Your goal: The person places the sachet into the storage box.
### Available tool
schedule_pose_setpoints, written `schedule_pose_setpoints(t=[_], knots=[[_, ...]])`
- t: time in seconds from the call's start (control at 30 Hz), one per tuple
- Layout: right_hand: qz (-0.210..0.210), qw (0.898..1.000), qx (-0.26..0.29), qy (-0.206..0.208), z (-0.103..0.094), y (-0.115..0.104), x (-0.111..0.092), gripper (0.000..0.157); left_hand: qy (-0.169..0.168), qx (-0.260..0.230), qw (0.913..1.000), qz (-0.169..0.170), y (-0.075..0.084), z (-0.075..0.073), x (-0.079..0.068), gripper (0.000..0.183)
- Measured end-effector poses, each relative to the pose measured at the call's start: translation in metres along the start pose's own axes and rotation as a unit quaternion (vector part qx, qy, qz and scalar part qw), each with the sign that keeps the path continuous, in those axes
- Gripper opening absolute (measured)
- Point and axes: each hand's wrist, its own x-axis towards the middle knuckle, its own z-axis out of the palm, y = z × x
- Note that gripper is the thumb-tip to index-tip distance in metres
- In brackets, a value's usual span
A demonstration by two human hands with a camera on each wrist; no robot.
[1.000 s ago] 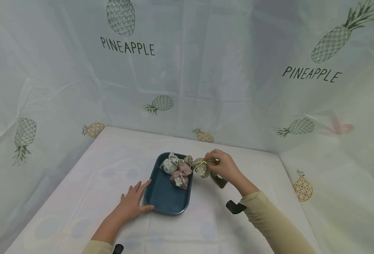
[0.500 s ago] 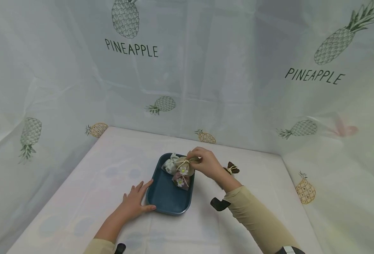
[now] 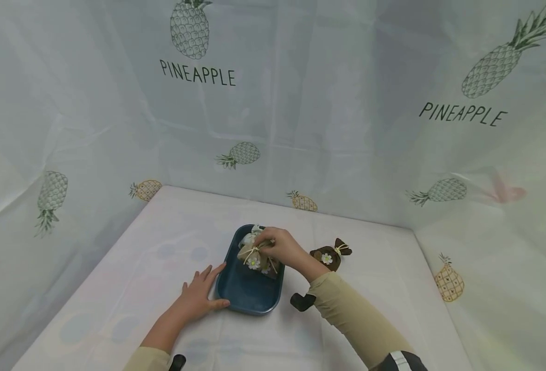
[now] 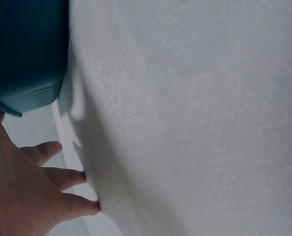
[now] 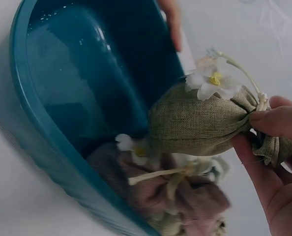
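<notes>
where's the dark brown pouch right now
In the head view, the dark brown pouch lies on the white table, to the right of the blue tray and the right hand.

Head view: light even, diffuse; curtain (image 3: 319, 103) grey at centre, paler and yellowish at lower right. Faint, soft-edged shadows on surface (image 3: 389, 293). Left wrist view: dimmer, cool cast; soft shadow band beside tray (image 4: 30, 54); surface weave blurs toward lower right. Right wrist view: muted light, glare streaks inside tray, pink pouch (image 5: 205, 201) blurred.
</notes>
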Motion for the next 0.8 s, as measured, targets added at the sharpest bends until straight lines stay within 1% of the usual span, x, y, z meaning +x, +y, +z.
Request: schedule_pose_setpoints(t=[0.13,0.3,0.43,0.6,0.8], knots=[[0.007,1.000,-0.004,0.004,0.008,0.007,0.006,0.021,-0.005,-0.001,1.0000,-0.001,0.000,0.000,0.000,0.102],[0.019,1.000,-0.010,0.011,0.013,0.007,0.011,0.020,-0.005,-0.004,1.0000,0.000,0.002,-0.002,0.000,0.102],[0.021,0.999,-0.026,0.016,0.018,0.008,0.016,0.020,-0.004,0.000,1.0000,0.001,0.001,-0.002,-0.001,0.102],[0.034,0.999,-0.015,0.015,0.023,0.008,0.021,0.019,-0.003,-0.006,1.0000,0.003,0.001,-0.002,-0.002,0.100],[0.045,0.999,-0.014,0.015,0.028,0.012,0.022,0.018,-0.004,-0.010,0.9999,0.004,-0.001,0.000,-0.001,0.100]])
